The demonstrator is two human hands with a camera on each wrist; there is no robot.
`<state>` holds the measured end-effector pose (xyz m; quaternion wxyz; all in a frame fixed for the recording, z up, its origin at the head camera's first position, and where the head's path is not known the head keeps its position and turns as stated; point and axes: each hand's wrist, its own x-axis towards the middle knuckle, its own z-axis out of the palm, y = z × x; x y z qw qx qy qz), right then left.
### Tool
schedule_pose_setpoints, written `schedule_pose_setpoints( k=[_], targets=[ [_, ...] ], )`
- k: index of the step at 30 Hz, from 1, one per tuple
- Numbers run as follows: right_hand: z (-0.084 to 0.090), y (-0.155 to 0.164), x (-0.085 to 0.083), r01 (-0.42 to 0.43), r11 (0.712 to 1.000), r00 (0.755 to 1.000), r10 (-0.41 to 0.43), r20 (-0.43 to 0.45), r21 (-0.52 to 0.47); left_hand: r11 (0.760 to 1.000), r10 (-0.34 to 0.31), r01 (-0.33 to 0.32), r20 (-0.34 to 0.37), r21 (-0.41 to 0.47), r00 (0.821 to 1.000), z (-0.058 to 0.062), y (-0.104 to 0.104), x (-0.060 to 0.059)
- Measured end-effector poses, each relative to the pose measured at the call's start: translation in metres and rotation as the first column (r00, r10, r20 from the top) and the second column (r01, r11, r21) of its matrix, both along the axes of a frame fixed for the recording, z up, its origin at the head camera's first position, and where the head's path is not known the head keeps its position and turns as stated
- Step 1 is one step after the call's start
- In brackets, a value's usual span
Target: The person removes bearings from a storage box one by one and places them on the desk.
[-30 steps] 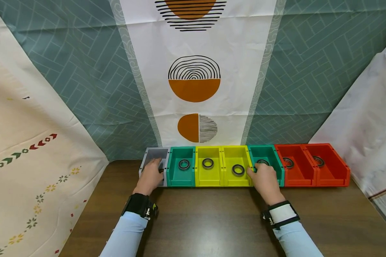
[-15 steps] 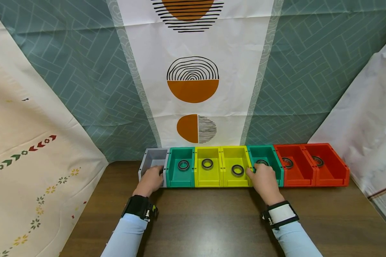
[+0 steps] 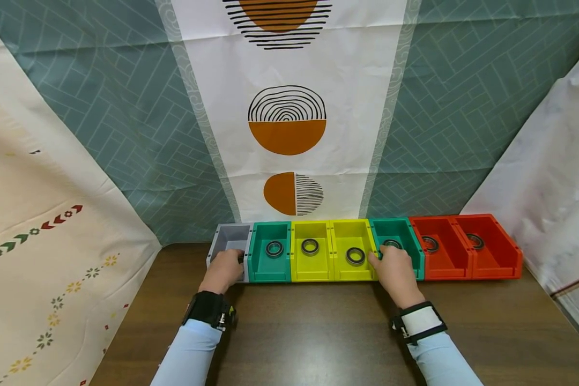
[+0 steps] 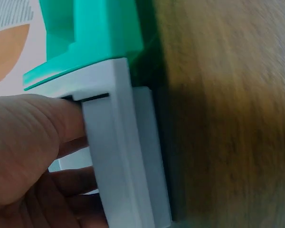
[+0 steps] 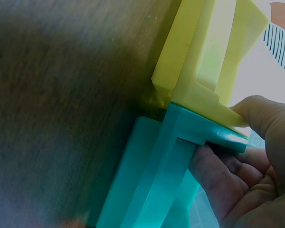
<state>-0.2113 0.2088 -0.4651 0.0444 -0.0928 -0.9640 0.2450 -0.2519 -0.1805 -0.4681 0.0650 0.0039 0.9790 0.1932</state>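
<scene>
Seven small bins stand in a row at the table's back edge. My left hand (image 3: 225, 267) grips the front wall of the grey bin (image 3: 231, 236) at the left end, fingers curled inside over the rim. In the left wrist view the hand (image 4: 33, 156) holds that grey bin (image 4: 118, 156) beside a green bin (image 4: 99, 33). My right hand (image 3: 392, 269) grips the front of the right green bin (image 3: 405, 230), which holds a black ring (image 3: 392, 244). The right wrist view shows its fingers (image 5: 218, 175) hooked behind the green bin's (image 5: 152, 180) front wall, next to a yellow bin (image 5: 204, 57).
Between my hands stand a green bin (image 3: 270, 265) and two yellow bins (image 3: 313, 268), each with a black ring (image 3: 310, 246). Two red bins (image 3: 463, 265) with rings lie to the right. Patterned cloths hang behind and at both sides. The brown table (image 3: 318, 332) stretches toward me.
My left hand's fingers have drawn back from deeper in the grey bin to its front rim. The right hand has stayed on the green bin.
</scene>
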Motion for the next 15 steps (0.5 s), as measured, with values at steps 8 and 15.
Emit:
schedule_pose_setpoints(
  k=[8, 15],
  targets=[
    [0.0017, 0.0, 0.0008, -0.004, 1.0, 1.0, 0.004, 0.021, -0.004, 0.996, 0.015, -0.023, -0.088, -0.09, 0.996, -0.0085, -0.0004, -0.0014],
    [0.0002, 0.0006, 0.0005, -0.003, 1.0, 1.0, 0.003, 0.002, -0.006, 0.998, 0.034, -0.04, -0.11, -0.057, 0.993, -0.0106, -0.0024, -0.0041]
  ],
)
